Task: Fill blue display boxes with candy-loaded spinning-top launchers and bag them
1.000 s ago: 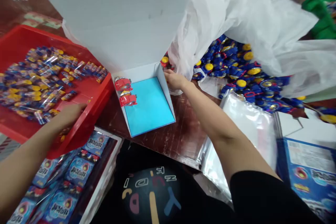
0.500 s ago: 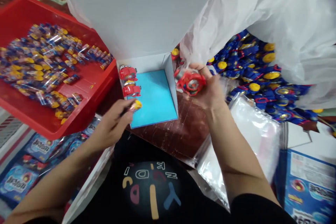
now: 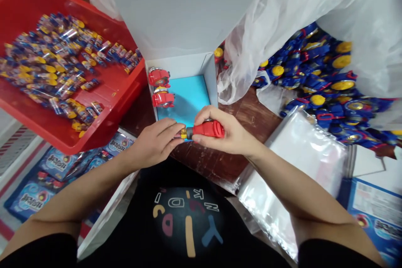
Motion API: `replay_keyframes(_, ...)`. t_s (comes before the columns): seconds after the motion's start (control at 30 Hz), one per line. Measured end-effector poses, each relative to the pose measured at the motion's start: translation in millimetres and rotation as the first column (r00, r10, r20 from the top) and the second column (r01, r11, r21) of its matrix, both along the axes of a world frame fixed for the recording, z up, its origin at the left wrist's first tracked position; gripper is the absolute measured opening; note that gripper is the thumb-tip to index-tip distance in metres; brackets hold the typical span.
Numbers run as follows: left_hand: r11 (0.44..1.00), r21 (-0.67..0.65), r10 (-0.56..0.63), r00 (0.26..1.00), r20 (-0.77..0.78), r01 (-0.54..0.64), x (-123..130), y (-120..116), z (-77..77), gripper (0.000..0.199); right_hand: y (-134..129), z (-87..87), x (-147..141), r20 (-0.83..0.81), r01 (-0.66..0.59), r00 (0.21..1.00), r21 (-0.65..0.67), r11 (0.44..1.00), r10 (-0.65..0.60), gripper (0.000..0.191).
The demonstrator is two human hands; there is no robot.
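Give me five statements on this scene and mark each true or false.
1. The right hand holds a red toy. True.
2. The left hand is empty. False: it holds a small yellow-ended tube.
3. Two red toys sit inside the white box. True.
4. The blue toys fill the red bin. False: they lie to the box's right.
5. Clear plastic bags lie under the left arm. False: they're on the right.

N (image 3: 211,207) and Y (image 3: 212,231) on black shirt (image 3: 238,238)
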State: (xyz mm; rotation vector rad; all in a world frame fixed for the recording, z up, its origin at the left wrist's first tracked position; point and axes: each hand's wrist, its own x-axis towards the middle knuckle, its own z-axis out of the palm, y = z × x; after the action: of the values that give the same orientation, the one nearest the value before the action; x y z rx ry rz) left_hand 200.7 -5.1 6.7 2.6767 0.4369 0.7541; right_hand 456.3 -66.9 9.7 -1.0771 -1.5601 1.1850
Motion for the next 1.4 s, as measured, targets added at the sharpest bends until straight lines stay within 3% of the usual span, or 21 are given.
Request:
replay_keyframes(0.03, 0.992, 0.129, -0.015, 1.0, 0.009, 0.013, -2.4, 1.1, -3.4, 0.029, -2.3, -3.3, -5.1, -0.12, -0.011, 0.993, -0.225, 0.974, -0.017, 0.034)
replay_keyframes(0.1, 0.945, 0.322, -0.071, 0.997, 0.023, 0.06, -8.1, 4.4, -7.1, 0.041, -5.8, -9.4, -13.1, -0.343, -0.149, 0.936, -0.591, 0.793, -0.08, 0.045)
replay_keyframes(0.17, 0.936, 0.343, -0.094, 0.995, 0.045, 0.073, -13.9, 8.4, -5.3, 0.054, -7.0, -11.8, -15.9, -0.45, -0.251, 0.881, -0.706, 0.662, -0.146, 0.053)
replay_keyframes(0.2, 0.961, 0.274, -0.057, 0.997, 0.058, 0.039, -16.3, 10.3, -2.5, 0.06, -6.7, -11.1, -15.4, -0.461, -0.244, 0.872, -0.702, 0.669, -0.166, 0.055)
replay_keyframes(0.27, 0.997, 0.019, 0.078, 0.996, 0.042, -0.079, -19.8, 13.1, 5.0, 0.07, -5.0, -6.6, -12.2, -0.439, -0.16, 0.88, -0.632, 0.758, -0.18, 0.054)
replay_keyframes(0.37, 0.947, -0.277, 0.145, 0.985, -0.092, -0.165, -22.4, 12.3, 12.7, 0.048, -1.4, 3.0, -8.4, -0.388, -0.085, 0.908, -0.542, 0.836, -0.159, 0.05)
replay_keyframes(0.43, 0.979, -0.176, 0.095, 0.994, -0.051, -0.102, -24.0, 8.3, 11.3, 0.03, -0.2, 8.2, -9.3, -0.403, -0.122, 0.901, -0.589, 0.799, -0.16, 0.05)
replay_keyframes(0.53, 0.979, 0.204, 0.002, 0.993, 0.117, -0.026, -29.7, 4.5, 0.6, 0.037, -1.5, 13.7, -11.3, -0.406, -0.17, 0.9, -0.664, 0.728, -0.16, 0.054)
replay_keyframes(0.6, 0.951, 0.304, 0.023, 0.995, 0.097, -0.052, -35.8, 9.6, -7.7, 0.049, -1.7, 16.2, -9.4, -0.297, -0.086, 0.948, -0.58, 0.81, -0.112, 0.053)
replay_keyframes(0.67, 0.957, 0.26, 0.121, 0.991, 0.055, -0.131, -41.8, 23.1, -14.7, 0.067, 2.2, 17.1, -5.6, -0.042, 0.056, 0.997, -0.298, 0.953, -0.072, 0.05)
replay_keyframes(0.7, 0.962, 0.217, 0.161, 0.986, 0.039, -0.166, -43.9, 32.1, -17.8, 0.076, 6.2, 16.9, -4.4, 0.119, 0.082, 0.991, -0.107, 0.991, -0.069, 0.048)
replay_keyframes(0.77, 0.974, 0.137, 0.177, 0.983, 0.041, -0.181, -44.6, 50.8, -24.3, 0.079, 17.9, 16.4, -6.2, 0.435, -0.009, 0.898, 0.17, 0.985, -0.067, 0.041)
replay_keyframes(0.8, 0.98, 0.112, 0.16, 0.986, 0.043, -0.164, -42.8, 59.0, -28.0, 0.07, 24.9, 16.7, -9.9, 0.571, -0.09, 0.819, 0.218, 0.972, -0.053, 0.036)
replay_keyframes(0.93, 0.99, 0.09, 0.103, 0.995, 0.016, -0.104, -26.9, 74.4, -45.1, 0.046, 51.3, 28.4, -38.4, 0.897, -0.37, 0.428, 0.062, 0.927, 0.111, 0.024)
replay_keyframes(1.0, 0.992, 0.067, 0.106, 0.994, 0.019, -0.107, -19.9, 72.7, -50.3, 0.045, 59.0, 39.1, -52.6, 0.938, -0.44, 0.304, -0.016, 0.898, 0.166, 0.025)
replay_keyframes(1.07, 0.994, 0.036, 0.103, 0.993, 0.054, -0.105, -18.0, 66.8, -48.2, 0.046, 61.4, 48.9, -60.5, 0.949, -0.456, 0.256, -0.051, 0.889, 0.186, 0.027)
replay_keyframes(1.17, 0.984, -0.025, 0.179, 0.977, 0.116, -0.177, -28.9, 54.4, -27.0, 0.05, 57.7, 55.3, -58.1, 0.947, -0.447, 0.279, -0.02, 0.894, 0.16, 0.041)
replay_keyframes(1.23, 0.929, -0.023, 0.368, 0.919, 0.143, -0.369, -46.2, 50.5, -4.6, 0.049, 54.8, 52.6, -53.0, 0.943, -0.442, 0.318, 0.051, 0.895, 0.103, 0.046)
replay_keyframes(1.3, 0.793, 0.073, 0.599, 0.796, 0.085, -0.604, -72.3, 58.0, 16.0, 0.042, 53.2, 46.2, -52.3, 0.943, -0.422, 0.328, 0.094, 0.902, 0.055, 0.036)
replay_keyframes(1.37, 0.665, 0.21, 0.739, 0.672, -0.045, -0.717, -106.0, 79.8, 26.2, 0.04, 52.1, 39.8, -56.4, 0.946, -0.395, 0.315, 0.057, 0.917, 0.076, 0.03)
replay_keyframes(1.4, 0.653, 0.248, 0.753, 0.648, -0.112, -0.716, -124.3, 95.3, 25.6, 0.042, 51.6, 37.8, -58.4, 0.945, -0.384, 0.314, 0.033, 0.923, 0.096, 0.031)
